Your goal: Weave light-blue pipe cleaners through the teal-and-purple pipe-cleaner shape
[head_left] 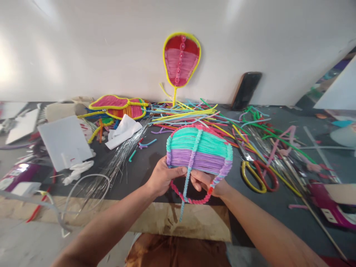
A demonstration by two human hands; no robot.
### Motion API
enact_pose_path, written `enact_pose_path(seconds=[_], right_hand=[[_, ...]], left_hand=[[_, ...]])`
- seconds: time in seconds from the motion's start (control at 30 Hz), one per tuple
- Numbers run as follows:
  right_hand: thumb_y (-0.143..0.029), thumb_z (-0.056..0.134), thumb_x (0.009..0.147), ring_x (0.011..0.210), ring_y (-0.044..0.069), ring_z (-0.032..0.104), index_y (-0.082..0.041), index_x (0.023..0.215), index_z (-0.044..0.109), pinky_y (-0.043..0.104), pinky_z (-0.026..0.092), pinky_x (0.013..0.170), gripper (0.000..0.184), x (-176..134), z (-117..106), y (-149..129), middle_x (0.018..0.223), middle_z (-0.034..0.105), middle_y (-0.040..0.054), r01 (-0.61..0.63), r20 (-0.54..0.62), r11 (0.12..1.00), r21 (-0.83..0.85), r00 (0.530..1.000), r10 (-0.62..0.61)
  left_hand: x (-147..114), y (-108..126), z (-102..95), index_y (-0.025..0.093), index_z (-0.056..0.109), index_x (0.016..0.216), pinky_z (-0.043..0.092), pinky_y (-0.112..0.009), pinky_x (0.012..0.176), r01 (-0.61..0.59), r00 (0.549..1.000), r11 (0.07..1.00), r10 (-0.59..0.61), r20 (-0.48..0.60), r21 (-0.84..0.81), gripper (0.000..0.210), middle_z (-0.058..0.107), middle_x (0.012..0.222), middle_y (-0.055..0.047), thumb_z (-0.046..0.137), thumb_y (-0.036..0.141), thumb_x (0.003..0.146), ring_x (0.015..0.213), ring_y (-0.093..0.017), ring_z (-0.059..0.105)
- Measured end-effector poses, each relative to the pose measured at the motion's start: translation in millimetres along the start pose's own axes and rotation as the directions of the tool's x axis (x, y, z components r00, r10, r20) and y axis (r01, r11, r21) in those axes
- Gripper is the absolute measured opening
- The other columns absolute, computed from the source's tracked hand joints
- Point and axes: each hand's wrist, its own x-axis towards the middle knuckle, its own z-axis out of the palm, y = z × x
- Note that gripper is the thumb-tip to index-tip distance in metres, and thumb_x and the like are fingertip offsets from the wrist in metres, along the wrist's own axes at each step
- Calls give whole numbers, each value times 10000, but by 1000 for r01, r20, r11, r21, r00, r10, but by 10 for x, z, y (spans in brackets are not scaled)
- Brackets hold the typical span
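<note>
A fuzzy teal-and-purple panel (180, 157) is held up left of the scissors (248, 157). The left hand (159, 178) pinches its bottom; the right hand (209, 182) grips it nearer the scissors. Probably light, soft, easily bent; best held by its twisted rim (229, 152).

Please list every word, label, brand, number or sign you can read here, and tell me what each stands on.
No text reads with certainty.
White card: a small red mark, perhaps "L"; too small to be sure.
Purple device at the left: pale patches, too blurred to read.
Purple device at the right: likewise too blurred.
Smartphone: nothing legible.
Held pipe-cleaner panel: no lettering visible.
</note>
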Motion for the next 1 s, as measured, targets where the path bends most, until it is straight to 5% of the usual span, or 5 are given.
enact_pose_path(seconds=[0.57, 0.8, 1.0], right_hand=[[-397, 513, 835, 368, 74, 394, -186, 522, 522, 230, 347, 435, 378, 3, 38, 22, 387, 432, -52, 3, -99, 997, -71, 995, -10], [-484, 608, 771, 395, 89, 406, -199, 562, 528, 251, 337, 412, 362, 42, 8, 44, 463, 460, -36, 63, -245, 993, 97, 969, -38], [-485, 642, 741, 436, 99, 398, -209, 545, 490, 268, 359, 458, 371, 71, -22, 39, 472, 438, -39, 107, -267, 989, 102, 961, -76]], left_hand=[[-4, 12, 23, 116, 633, 862, 515, -264, 647, 2, 1000, 1000, -2, -20, -18, 360, 681, 702, -24, 826, 141, 560, 620, -142, 632], [-24, 149, 48, 141, 601, 981, 534, -325, 740, 97, 980, 988, -75, 182, -118, 442, 682, 802, -59, 811, 155, 593, 747, -190, 663], [-43, 106, -28, 107, 642, 896, 538, -332, 757, 326, 892, 930, -244, 380, -167, 294, 675, 890, -117, 769, 218, 656, 840, -214, 659]])
